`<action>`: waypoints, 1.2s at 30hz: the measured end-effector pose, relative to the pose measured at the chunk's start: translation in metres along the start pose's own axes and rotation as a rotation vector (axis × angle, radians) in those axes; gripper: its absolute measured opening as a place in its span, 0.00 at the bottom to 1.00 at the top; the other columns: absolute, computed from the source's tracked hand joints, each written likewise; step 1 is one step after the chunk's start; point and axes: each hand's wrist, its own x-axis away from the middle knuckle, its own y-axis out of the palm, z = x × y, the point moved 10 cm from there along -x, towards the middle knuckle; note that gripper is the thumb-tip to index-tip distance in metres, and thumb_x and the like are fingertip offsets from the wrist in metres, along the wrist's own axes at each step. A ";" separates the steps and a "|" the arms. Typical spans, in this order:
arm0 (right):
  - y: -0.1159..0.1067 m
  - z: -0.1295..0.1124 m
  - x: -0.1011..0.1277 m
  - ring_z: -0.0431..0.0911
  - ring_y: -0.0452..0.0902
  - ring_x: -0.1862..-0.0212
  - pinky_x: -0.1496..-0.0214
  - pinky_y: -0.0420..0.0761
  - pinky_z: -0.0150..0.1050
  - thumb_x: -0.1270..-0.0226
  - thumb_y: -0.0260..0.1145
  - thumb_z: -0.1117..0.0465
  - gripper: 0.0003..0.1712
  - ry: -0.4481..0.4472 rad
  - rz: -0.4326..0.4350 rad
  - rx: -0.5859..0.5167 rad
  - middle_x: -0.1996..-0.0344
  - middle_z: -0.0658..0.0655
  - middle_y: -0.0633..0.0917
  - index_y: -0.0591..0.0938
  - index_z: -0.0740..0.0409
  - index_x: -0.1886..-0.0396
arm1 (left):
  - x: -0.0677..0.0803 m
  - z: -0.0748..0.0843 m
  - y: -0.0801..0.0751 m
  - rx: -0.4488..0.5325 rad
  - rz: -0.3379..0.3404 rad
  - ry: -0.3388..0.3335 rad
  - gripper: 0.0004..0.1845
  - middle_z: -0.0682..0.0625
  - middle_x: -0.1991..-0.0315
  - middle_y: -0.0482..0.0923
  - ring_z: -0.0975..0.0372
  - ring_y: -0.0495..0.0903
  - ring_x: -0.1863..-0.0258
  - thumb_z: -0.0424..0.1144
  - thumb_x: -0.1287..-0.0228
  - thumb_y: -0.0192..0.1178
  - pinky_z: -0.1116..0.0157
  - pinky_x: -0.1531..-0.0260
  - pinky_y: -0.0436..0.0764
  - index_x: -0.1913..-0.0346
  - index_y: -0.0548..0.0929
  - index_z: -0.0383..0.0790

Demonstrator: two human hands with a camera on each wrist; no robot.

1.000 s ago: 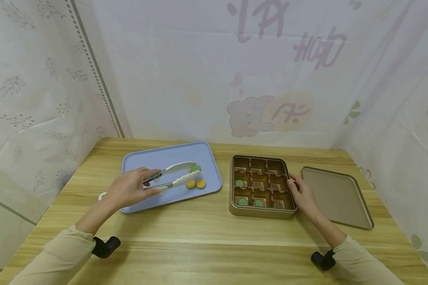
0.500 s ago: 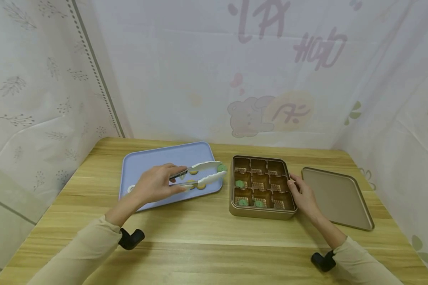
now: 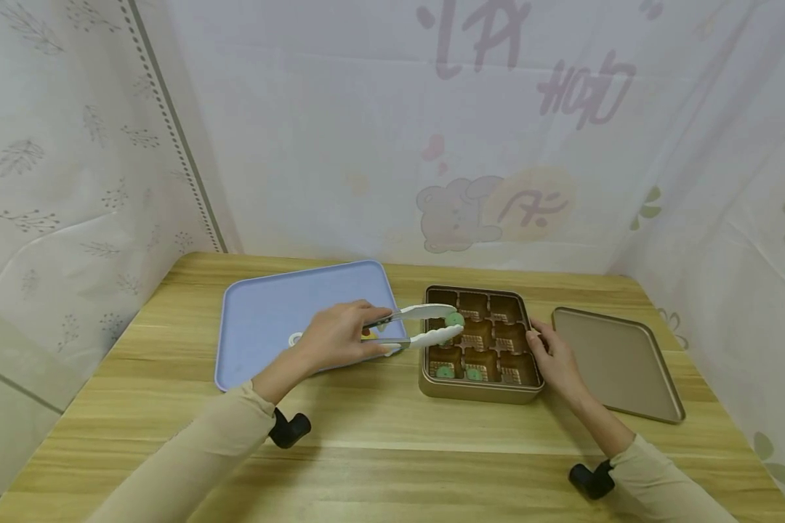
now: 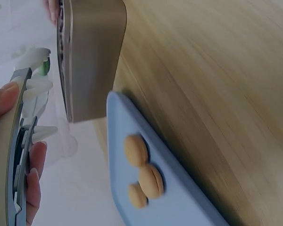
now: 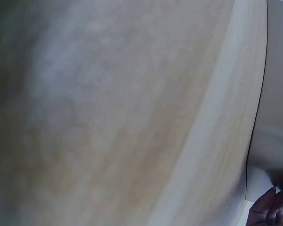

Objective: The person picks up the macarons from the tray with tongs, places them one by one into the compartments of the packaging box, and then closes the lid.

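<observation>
Tongs [image 3: 397, 341]: metal arms, smooth, with a slight sheen; tips [image 3: 435, 337] plastic in appearance, smooth. Tin [image 3: 477, 392]: metal, smooth, satin finish. Insert [image 3: 510, 338]: thin plastic in appearance, glossy. Lid [image 3: 618, 359]: metal in appearance, matt. Tray [image 3: 268, 312]: plastic in appearance, smooth, matt. Biscuits [image 4: 151, 181]: matt. Table [image 3: 379, 472]: wood-grained, smooth. Backdrop [image 3: 340, 131]: printed cloth, matt, lightly creased.

Free tabletop [image 3: 458, 457] before tin [image 3: 480, 393], tongs [image 3: 425, 311] above it

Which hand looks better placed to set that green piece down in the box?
Probably the left hand: it holds the tongs, whose tips grip the green piece over the box. The right hand holds the box's right edge.
</observation>
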 end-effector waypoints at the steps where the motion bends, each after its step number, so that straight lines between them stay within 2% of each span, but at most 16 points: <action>1: 0.000 0.000 0.000 0.43 0.77 0.58 0.59 0.76 0.32 0.21 0.48 0.58 0.27 0.002 -0.001 -0.002 0.55 0.70 0.82 0.67 0.72 0.32 | -0.002 0.002 0.002 -0.002 -0.007 -0.004 0.29 0.49 0.54 0.84 0.62 0.78 0.67 0.49 0.47 0.71 0.65 0.71 0.75 0.40 0.81 0.45; 6: 0.000 0.000 0.001 0.49 0.78 0.55 0.57 0.77 0.32 0.21 0.48 0.57 0.27 0.005 -0.004 -0.010 0.53 0.71 0.82 0.67 0.71 0.31 | -0.012 0.010 0.011 -0.016 -0.044 -0.012 0.30 0.50 0.53 0.84 0.65 0.79 0.68 0.50 0.46 0.71 0.66 0.71 0.76 0.39 0.80 0.45; 12: 0.000 0.000 0.000 0.47 0.77 0.56 0.59 0.76 0.32 0.21 0.48 0.58 0.27 -0.006 -0.003 -0.010 0.54 0.71 0.82 0.67 0.72 0.31 | -0.022 0.019 0.017 -0.030 -0.078 -0.010 0.30 0.51 0.58 0.83 0.65 0.77 0.69 0.49 0.46 0.71 0.67 0.73 0.73 0.39 0.81 0.45; 22: 0.001 0.001 0.000 0.55 0.78 0.53 0.57 0.77 0.34 0.20 0.47 0.57 0.28 0.006 -0.010 -0.007 0.52 0.72 0.82 0.66 0.71 0.31 | -0.036 0.023 0.028 -0.046 -0.151 -0.081 0.31 0.50 0.43 0.82 0.63 0.78 0.66 0.50 0.45 0.71 0.66 0.73 0.74 0.38 0.80 0.47; 27: 0.001 0.002 0.000 0.48 0.78 0.55 0.58 0.76 0.32 0.20 0.47 0.56 0.28 0.013 -0.019 -0.020 0.54 0.71 0.82 0.66 0.70 0.30 | -0.041 0.026 0.032 -0.061 -0.190 -0.091 0.30 0.49 0.40 0.80 0.61 0.77 0.64 0.51 0.43 0.70 0.65 0.72 0.73 0.37 0.79 0.48; 31: 0.001 0.003 0.000 0.41 0.77 0.58 0.59 0.76 0.30 0.20 0.47 0.56 0.28 0.015 -0.022 -0.027 0.55 0.70 0.82 0.66 0.70 0.30 | -0.044 0.029 0.034 -0.074 -0.208 -0.096 0.30 0.50 0.42 0.81 0.62 0.76 0.65 0.53 0.42 0.68 0.66 0.74 0.69 0.37 0.79 0.49; 36: 0.002 0.003 0.000 0.41 0.77 0.57 0.59 0.76 0.30 0.20 0.47 0.56 0.28 0.011 -0.023 -0.026 0.53 0.71 0.82 0.66 0.70 0.30 | -0.046 0.031 0.036 -0.084 -0.226 -0.101 0.31 0.51 0.44 0.82 0.63 0.73 0.70 0.54 0.42 0.68 0.67 0.77 0.66 0.36 0.78 0.50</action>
